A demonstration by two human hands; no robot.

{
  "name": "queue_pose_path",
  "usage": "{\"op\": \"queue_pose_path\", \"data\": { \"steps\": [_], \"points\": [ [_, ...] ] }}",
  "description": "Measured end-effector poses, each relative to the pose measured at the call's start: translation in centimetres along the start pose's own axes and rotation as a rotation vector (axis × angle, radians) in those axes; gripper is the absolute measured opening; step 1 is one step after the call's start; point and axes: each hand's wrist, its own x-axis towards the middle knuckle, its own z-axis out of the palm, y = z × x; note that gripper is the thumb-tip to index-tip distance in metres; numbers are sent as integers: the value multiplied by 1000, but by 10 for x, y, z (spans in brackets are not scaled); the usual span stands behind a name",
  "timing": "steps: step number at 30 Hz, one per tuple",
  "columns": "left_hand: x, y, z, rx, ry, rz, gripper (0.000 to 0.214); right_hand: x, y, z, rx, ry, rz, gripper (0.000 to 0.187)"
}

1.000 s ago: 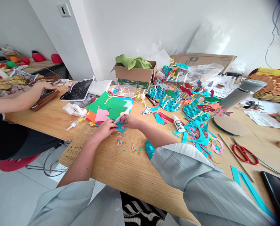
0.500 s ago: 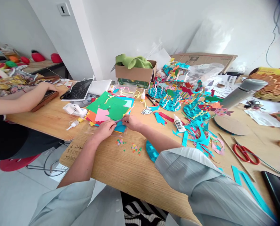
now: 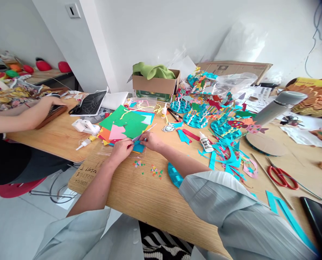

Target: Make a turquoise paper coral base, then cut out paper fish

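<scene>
Both my hands meet at the near edge of a pile of coloured paper sheets (image 3: pixel 128 124) on the wooden table (image 3: pixel 150 195). My left hand (image 3: pixel 122 148) is closed, pinching the edge of a sheet. My right hand (image 3: pixel 150 140) pinches the same pale sheet (image 3: pixel 142 134), which lifts at an angle over a blue sheet (image 3: pixel 138 147). Small confetti scraps (image 3: pixel 155 170) lie just in front of my hands. A blue paper disc (image 3: pixel 174 174) rests under my right forearm.
A glue bottle (image 3: pixel 205 142) stands right of my hands, beside blue paper offcuts (image 3: pixel 227 157) and decorated blue discs (image 3: pixel 196 117). Red scissors (image 3: pixel 282 177) and a dark tablet (image 3: pixel 319 222) lie far right. Another person's hand (image 3: pixel 46 103) rests on a board at left. A cardboard box (image 3: pixel 155 86) sits behind.
My hands stayed at the pile's edge, shifting slightly. The pale sheet, raised a second ago and lowered half a second ago, is lifted a little again.
</scene>
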Motion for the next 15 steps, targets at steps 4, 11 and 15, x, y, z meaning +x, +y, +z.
{"op": "queue_pose_path", "data": {
  "steps": [4,11,15],
  "points": [
    [0,-5,2,-2,24,-20,18,-4,-4,-3,30,15,176,8],
    [-1,-8,4,-29,59,-5,17,-14,-20,1,275,-203,536,32],
    [-2,-9,5,-68,49,37,17,-17,-28,1,504,-208,646,35]
  ]
}}
